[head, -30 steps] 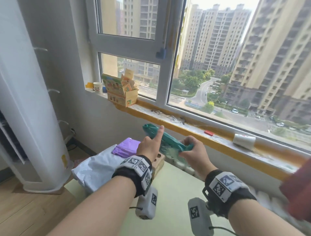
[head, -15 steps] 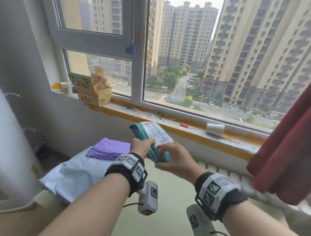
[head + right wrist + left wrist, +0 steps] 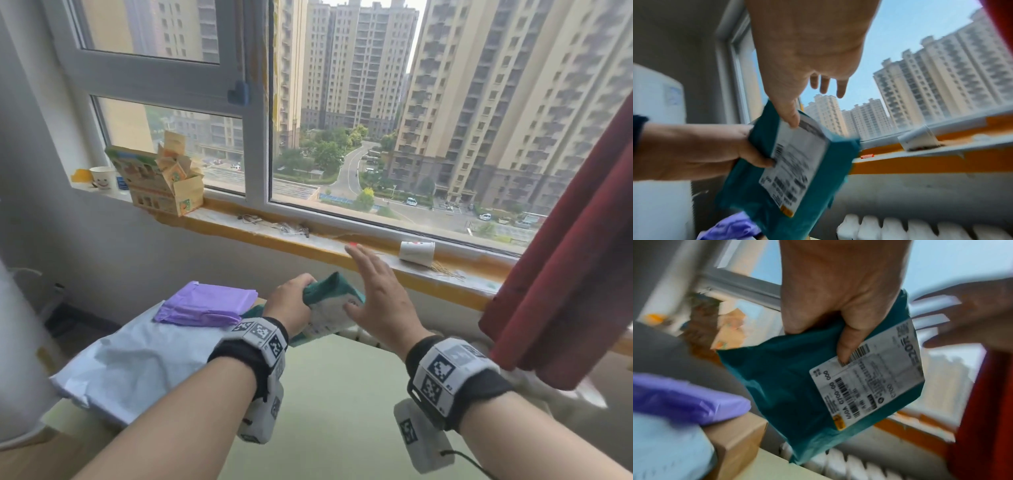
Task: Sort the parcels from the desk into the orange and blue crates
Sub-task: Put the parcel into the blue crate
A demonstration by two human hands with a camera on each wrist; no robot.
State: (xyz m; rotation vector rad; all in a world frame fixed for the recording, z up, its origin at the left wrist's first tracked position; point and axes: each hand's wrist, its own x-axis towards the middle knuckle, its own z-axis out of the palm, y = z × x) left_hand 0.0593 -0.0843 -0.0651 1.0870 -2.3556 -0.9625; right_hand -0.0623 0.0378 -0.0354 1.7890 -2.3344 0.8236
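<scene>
- Holding the teal parcel (image 3: 329, 303) in the air over the far edge of the tabletop (image 3: 342, 394) is the left hand (image 3: 291, 305); its grip is clenched on the parcel's upper end, with the thumb pressed onto the white shipping label (image 3: 869, 381) in the left wrist view.
- Label faces the person; barcodes visible, print too blurred to read.
- Right hand (image 3: 380, 301) is released, fingers straight and spread, just to the right of the parcel. In the right wrist view the thumb tip looks to meet the label's top edge; whether it truly touches, I cannot tell.
- Purple parcel (image 3: 209, 305) lies toward the far left corner of the tabletop, on top of a large white parcel (image 3: 137, 359) that overhangs the left edge.
- Brown cardboard box (image 3: 735, 441) sits beneath the purple parcel, seen in the left wrist view.
- Windowsill (image 3: 308, 243) behind carries an opened carton (image 3: 161, 185) and a smiley paper cup (image 3: 101, 177) at its left end, and a tipped paper cup (image 3: 417, 252) toward the right.
- Red curtain (image 3: 575, 260) hangs at the right; white radiator (image 3: 920, 227) stands below the sill.
</scene>
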